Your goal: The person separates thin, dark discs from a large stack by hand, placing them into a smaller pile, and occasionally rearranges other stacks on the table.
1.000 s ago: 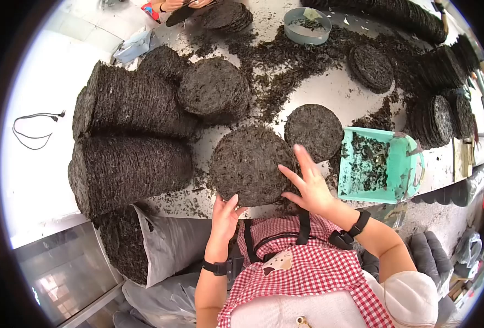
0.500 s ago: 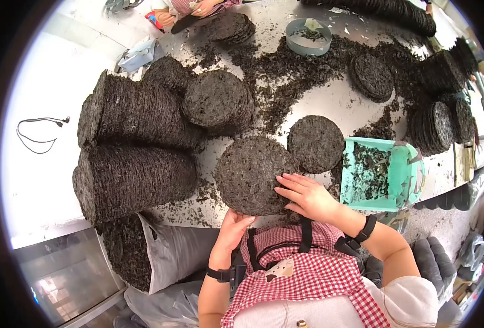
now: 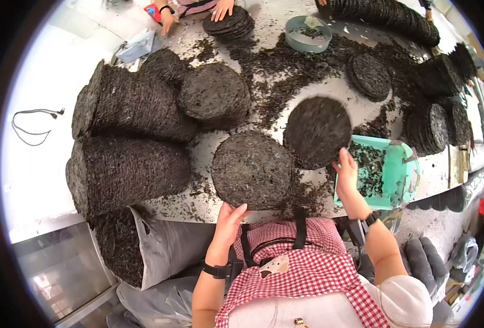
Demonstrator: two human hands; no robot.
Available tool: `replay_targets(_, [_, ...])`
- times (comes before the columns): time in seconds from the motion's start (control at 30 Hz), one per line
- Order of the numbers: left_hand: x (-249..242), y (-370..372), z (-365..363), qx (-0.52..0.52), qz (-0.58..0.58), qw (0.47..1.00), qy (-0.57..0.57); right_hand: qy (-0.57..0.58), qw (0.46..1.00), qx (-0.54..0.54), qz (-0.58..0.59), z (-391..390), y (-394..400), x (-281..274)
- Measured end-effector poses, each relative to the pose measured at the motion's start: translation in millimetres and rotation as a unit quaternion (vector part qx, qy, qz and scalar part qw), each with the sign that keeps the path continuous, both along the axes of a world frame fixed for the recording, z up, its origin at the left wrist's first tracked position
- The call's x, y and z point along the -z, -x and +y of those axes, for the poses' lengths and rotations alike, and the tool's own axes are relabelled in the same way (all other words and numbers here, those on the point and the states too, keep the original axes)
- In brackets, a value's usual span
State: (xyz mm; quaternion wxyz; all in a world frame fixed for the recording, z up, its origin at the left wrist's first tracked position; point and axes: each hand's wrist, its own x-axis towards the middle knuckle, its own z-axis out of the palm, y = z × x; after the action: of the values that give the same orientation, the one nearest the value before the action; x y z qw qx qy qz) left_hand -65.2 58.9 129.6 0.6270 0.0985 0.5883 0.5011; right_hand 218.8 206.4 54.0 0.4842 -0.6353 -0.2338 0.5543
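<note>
A round, dark dried seaweed sheet [image 3: 317, 131] is held up by its near right edge in my right hand [image 3: 347, 176], thumb and fingers pinched together. It is slightly blurred and covers what lies beneath it. Left of it, a round stack of dried seaweed [image 3: 251, 170] lies on the table near the front edge. My left hand [image 3: 231, 220] grips this stack's near edge, with some fingers hidden under the rim. Dark crumbs lie on the table between the stack and my right wrist.
A green dustpan-like tray [image 3: 387, 169] with seaweed scraps stands right. Big seaweed rolls [image 3: 129, 177] lie left, with a shorter stack [image 3: 214, 95] beyond. A round tub [image 3: 308, 35] stands at the back among loose flakes. Another person's hand [image 3: 222, 10] rests on a far stack.
My right hand has left the left stack's top, moved right and lifted a round seaweed sheet. My left hand stays at the stack's edge. The other person's hand now touches the far stack.
</note>
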Motion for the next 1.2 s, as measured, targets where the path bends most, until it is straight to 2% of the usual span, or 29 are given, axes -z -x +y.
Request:
replay_targets(0.07, [1, -1, 0, -0.003, 0.002, 1.000, -0.002, 0.054, 0.997, 0.026, -0.043, -9, -6, 31])
replay_targets(0.1, [2, 0, 1, -0.005, 0.005, 1.000, -0.005, -0.002, 0.986, -0.021, -0.168, -19, -5, 43])
replay_targets(0.13, [2, 0, 0, 0.001, 0.005, 1.000, -0.011, -0.106, 0.962, -0.119, -0.224, -27, 4, 24])
replay_targets(0.2, [2, 1, -4, 0.016, 0.006, 1.000, -0.019, -0.298, 0.857, -0.306, -0.288, -39, 26, -34])
replay_targets(0.23, [4, 0, -2, 0.023, 0.006, 0.999, -0.029, -0.377, 0.772, -0.408, -0.310, -34, 34, -68])
replay_targets(0.27, [6, -1, -2, 0.020, 0.006, 0.999, -0.025, -0.406, 0.688, -0.492, -0.345, -35, 40, -68])
replay_targets(0.3, [6, -1, 0, 0.029, 0.001, 0.999, -0.027, -0.432, 0.643, -0.527, -0.349, -36, 47, -72])
replay_targets(0.37, [4, -1, -1, 0.037, -0.005, 0.999, -0.030, -0.452, 0.623, -0.545, -0.333, -33, 59, -46])
replay_targets(0.43, [-4, -3, -1, 0.025, -0.079, 0.994, -0.068, -0.427, 0.675, -0.518, -0.305, -32, 63, -48])
replay_targets(0.47, [-5, -4, 0, 0.041, -0.065, 0.994, -0.073, -0.414, 0.700, -0.505, -0.289, -30, 64, -48])
replay_targets(0.5, [-6, -6, -1, 0.058, -0.052, 0.994, -0.072, -0.385, 0.758, -0.470, -0.238, -29, 64, -53])
replay_targets(0.57, [-2, -8, 2, 0.017, -0.052, 0.998, -0.040, -0.313, 0.855, -0.392, -0.132, -24, 62, -71])
replay_targets(0.63, [6, -6, 2, -0.028, -0.056, 0.998, -0.006, -0.130, 0.952, -0.239, -0.138, -20, 48, -87])
replay_targets(0.7, [6, -9, 4, -0.044, -0.055, 0.997, -0.011, -0.143, 0.989, -0.031, -0.027, -8, 34, -44])
replay_targets(0.73, [8, -7, 3, -0.042, -0.055, 0.998, -0.009, -0.118, 0.992, 0.017, 0.047, -3, 21, -30])
replay_targets(0.77, [11, -4, -1, -0.040, -0.055, 0.998, -0.005, -0.051, 0.996, 0.029, 0.067, -1, 7, -8])
replay_targets(0.83, [22, 0, -7, -0.024, -0.051, 0.998, -0.017, 0.012, 0.997, 0.044, 0.061, -2, -3, 14])
replay_targets(0.87, [20, 0, -6, -0.032, -0.049, 0.998, -0.014, 0.055, 0.998, 0.016, -0.013, -6, -13, 45])
replay_targets(0.9, [16, 0, -2, -0.040, -0.046, 0.998, -0.013, 0.027, 0.997, 0.041, -0.066, -15, -12, 60])
replay_targets(0.97, [12, 1, 1, -0.044, -0.043, 0.998, -0.017, -0.037, 0.988, -0.071, -0.132, -31, -1, 28])
replay_targets(1.0, [11, 2, 1, -0.048, -0.041, 0.998, -0.019, -0.127, 0.959, -0.155, -0.201, -42, 6, 12])
replay_targets(1.1, [14, 3, -3, 0.007, 0.003, 1.000, -0.018, -0.346, 0.792, -0.367, -0.344, -48, 33, -52])
replay_targets(1.13, [5, -2, -1, 0.017, 0.002, 1.000, -0.023, -0.376, 0.730, -0.435, -0.370, -46, 39, -57])
replay_targets(1.17, [-6, -11, 2, 0.026, 0.001, 0.999, -0.028, -0.385, 0.694, -0.472, -0.384, -42, 46, -64])
replay_targets(1.2, [-13, -16, 5, 0.032, 0.001, 0.999, -0.035, -0.395, 0.689, -0.472, -0.382, -35, 50, -58])
